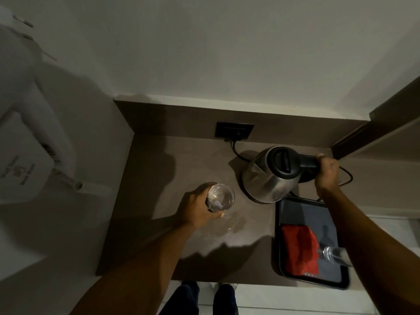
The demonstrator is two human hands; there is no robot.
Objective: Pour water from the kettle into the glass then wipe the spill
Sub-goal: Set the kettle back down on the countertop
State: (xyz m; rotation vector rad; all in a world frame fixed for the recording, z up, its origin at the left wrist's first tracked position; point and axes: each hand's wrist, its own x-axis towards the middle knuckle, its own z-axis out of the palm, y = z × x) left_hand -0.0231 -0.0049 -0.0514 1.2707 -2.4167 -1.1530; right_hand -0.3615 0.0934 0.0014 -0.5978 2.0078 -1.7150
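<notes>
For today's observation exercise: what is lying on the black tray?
On the black tray lie a red cloth and a clear glass beside it. The right forearm crosses the tray's right edge, hiding whatever lies there.

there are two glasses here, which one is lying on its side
The glass on the black tray, beside the red cloth, lies on its side. The other glass stands upright on the counter in the left hand.
</notes>
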